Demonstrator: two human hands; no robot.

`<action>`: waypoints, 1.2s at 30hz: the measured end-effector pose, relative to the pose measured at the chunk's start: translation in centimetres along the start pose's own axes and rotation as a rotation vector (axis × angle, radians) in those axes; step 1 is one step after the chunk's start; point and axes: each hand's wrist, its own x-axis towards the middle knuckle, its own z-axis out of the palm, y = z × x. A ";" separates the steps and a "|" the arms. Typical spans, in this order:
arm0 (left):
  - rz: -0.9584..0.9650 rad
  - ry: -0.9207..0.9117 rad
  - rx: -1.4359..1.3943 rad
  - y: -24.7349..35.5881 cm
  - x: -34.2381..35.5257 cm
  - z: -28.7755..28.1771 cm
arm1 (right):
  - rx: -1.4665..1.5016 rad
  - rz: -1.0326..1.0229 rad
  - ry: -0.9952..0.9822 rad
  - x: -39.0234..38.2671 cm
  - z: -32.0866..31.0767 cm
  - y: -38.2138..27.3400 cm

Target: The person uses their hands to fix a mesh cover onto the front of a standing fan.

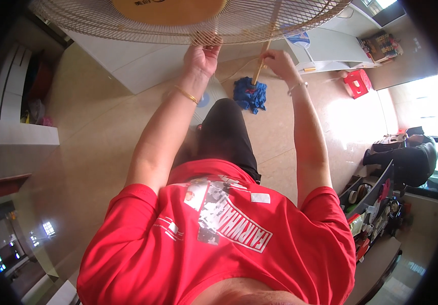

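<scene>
Head view, looking down: the fan (188,18) stands above and ahead of the person's hands, filling the upper edge of the picture, while the wooden pole (265,46) slopes between them. From the blue cloth (250,96) at its foot, the pole's long axis runs up and slightly to the right, passing behind the fan's wires, so its top end is hidden. Of the two, the right hand (279,62) is nearer the pole; its fingers are bent in close and appear to hold it in a narrow grip, well above the cloth. The left hand (203,55) is raised to the fan's lower rim, palm partly showing, fingers half curled among the wires; I cannot tell whether they grip the rim or only touch it.

The fan is wide and round, seen almost edge-on, with its long spread running left to right. Its wires are thin, pale and closely set around a flat, golden-yellow centre. The pole is slim, straight and light brown. The cloth is soft, rumpled and ragged at the edges, lying on the beige tiled floor (280,127) just beyond the person's dark-trousered knee.
</scene>
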 end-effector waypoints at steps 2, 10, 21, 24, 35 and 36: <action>-0.013 -0.031 0.003 -0.1 0.1 -0.1 | 0.168 0.062 -0.044 -1.2 1.4 0.6; -0.005 -0.015 0.014 -0.2 0.0 0.1 | 1.086 0.165 -0.029 -2.6 2.6 -3.8; -0.002 0.026 0.050 -0.4 -0.3 0.8 | 1.340 0.135 0.106 -0.5 3.0 -6.5; -0.009 -0.025 0.065 -0.3 -0.1 0.3 | 1.425 0.122 0.120 -0.3 3.3 -6.6; -0.024 -0.054 0.028 -0.7 -0.3 0.4 | 1.334 0.112 0.096 -0.3 3.6 -6.5; -0.016 -0.059 0.020 -0.7 -0.3 0.4 | 1.280 0.101 0.105 -0.1 3.7 -6.3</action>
